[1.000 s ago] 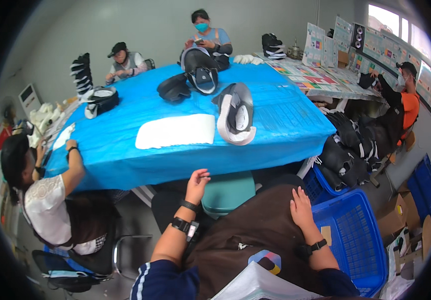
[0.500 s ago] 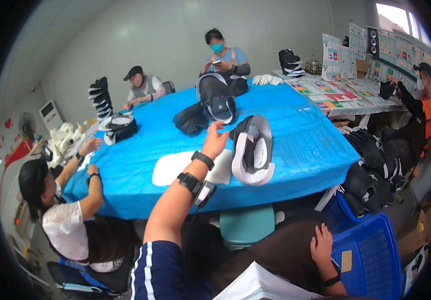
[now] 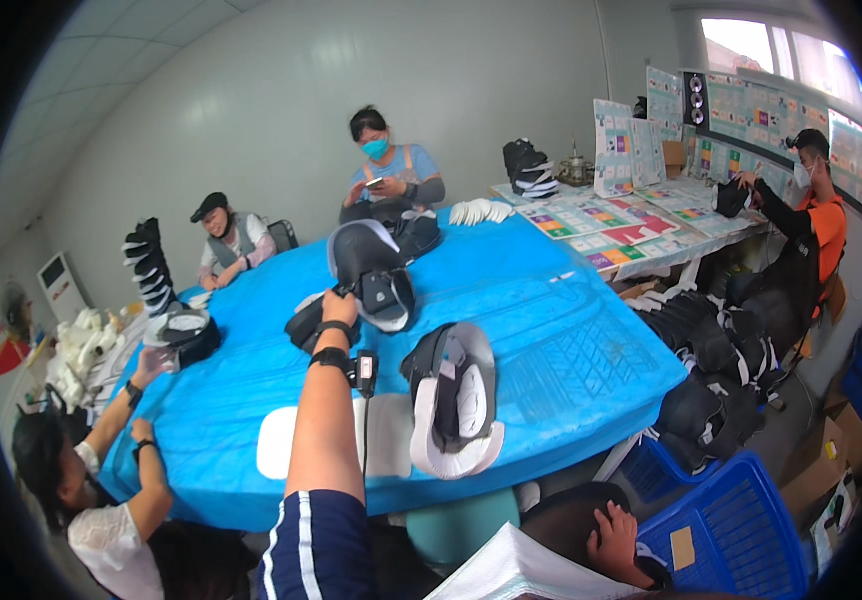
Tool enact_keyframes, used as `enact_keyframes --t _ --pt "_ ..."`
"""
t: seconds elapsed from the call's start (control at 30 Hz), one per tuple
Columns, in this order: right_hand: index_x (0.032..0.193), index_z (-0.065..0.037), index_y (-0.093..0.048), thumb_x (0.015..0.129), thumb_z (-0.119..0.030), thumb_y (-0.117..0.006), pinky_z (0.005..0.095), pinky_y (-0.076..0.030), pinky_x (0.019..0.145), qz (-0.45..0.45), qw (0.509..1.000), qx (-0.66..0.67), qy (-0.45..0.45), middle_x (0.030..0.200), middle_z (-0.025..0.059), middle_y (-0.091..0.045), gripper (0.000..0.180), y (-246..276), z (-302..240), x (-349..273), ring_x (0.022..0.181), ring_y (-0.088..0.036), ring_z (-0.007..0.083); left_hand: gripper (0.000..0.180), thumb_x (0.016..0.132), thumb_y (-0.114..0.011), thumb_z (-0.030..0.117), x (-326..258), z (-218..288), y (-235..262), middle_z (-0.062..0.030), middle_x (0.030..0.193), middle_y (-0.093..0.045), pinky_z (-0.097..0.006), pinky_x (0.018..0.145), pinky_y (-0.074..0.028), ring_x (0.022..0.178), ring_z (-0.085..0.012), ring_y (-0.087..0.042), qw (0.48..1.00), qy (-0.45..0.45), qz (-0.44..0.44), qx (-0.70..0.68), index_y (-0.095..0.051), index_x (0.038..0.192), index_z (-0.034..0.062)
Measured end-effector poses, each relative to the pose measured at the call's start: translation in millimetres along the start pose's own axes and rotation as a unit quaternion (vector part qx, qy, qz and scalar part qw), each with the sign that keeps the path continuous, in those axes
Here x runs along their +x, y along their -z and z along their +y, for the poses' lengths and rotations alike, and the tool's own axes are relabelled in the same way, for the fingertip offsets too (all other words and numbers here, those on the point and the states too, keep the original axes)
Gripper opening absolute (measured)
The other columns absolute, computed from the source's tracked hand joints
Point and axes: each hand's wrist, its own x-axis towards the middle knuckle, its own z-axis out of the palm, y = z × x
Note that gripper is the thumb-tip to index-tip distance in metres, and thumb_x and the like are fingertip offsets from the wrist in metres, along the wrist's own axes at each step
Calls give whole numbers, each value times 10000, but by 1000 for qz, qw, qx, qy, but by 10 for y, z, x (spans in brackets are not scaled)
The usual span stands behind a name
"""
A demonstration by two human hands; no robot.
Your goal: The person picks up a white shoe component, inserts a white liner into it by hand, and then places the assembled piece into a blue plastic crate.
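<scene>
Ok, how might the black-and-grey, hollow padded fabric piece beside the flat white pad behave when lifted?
The hollow piece is probably light, being open inside. Its raised walls may hold shape, though they look padded enough to squash slightly.

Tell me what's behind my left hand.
Part of a black piece shows left of the hand, and a grey-rimmed black one to its right. The hand covers the spot between, so that can't be seen.

Table cover (image 3: pixel 581 375) glossy, plastic-looking (lightly creased); dark padded piece (image 3: pixel 376 268) matt, cloth-like; blue crate (image 3: pixel 741 525) smooth plastic
</scene>
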Motion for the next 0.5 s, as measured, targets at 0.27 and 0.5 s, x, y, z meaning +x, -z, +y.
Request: enact_keyframes --t 0.27,0.5 --pt "1069 -107 -529 606 -191 -596 484 -330 856 20 999 -38 -14 1186 165 -433 475 -183 139 -65 1040 -427 348 505 852 -418 318 332 -204 -363 -256 1152 -481 -378 923 -356 1097 -363 -446 999 -10 -28 -15 -413 1192 -54" --pt "1068 -108 -529 616 -200 -597 488 -313 877 -1 999 -30 -17 1199 157 -423 465 -137 96 -58 1063 -413 342 389 826 -510 261 311 -190 -559 -193 1045 -571 -350 850 -413 994 -323 -533 999 -50 5 -11 -518 1126 16"
